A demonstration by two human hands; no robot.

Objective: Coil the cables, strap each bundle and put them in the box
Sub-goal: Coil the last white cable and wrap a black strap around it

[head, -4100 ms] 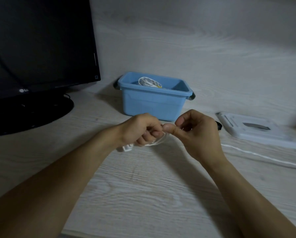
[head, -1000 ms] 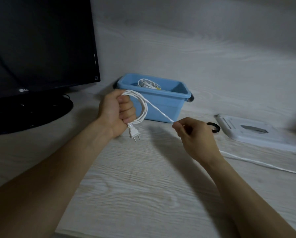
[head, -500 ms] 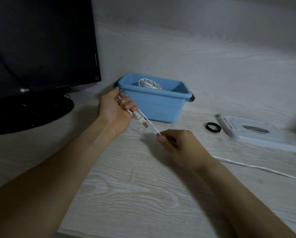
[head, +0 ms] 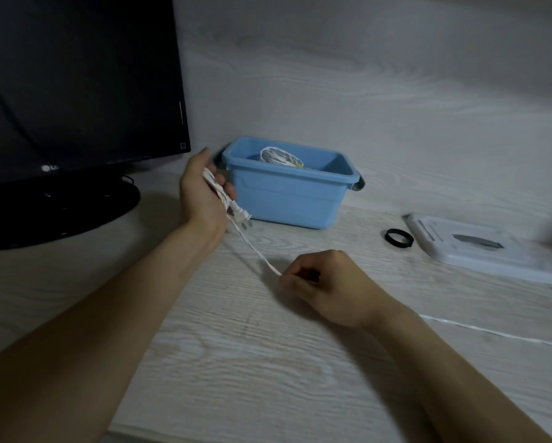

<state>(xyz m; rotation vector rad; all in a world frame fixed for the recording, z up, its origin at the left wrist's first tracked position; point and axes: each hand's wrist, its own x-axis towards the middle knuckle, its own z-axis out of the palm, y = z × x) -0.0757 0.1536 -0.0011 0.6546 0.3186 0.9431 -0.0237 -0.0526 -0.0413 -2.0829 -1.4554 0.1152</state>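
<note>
Left hand (head: 201,190) grips a few loops of the white cable (head: 255,251) against the palm, plug (head: 240,215) hanging just below the fingers. Right hand (head: 325,282) pinches the running length low over the bench (head: 236,362); the rest trails off behind the right wrist. Blue box (head: 287,196) sits just beyond the left hand, one coiled bundle (head: 281,156) inside. Black strap ring (head: 398,238) lies beyond the right hand, beside a white device (head: 479,251).

Risks, as judged: loops are held loosely and could slip or spring apart; the dangling plug could snag a wrap; the long tail could drag and catch on the white device; uneven tension would give ragged loops.
</note>
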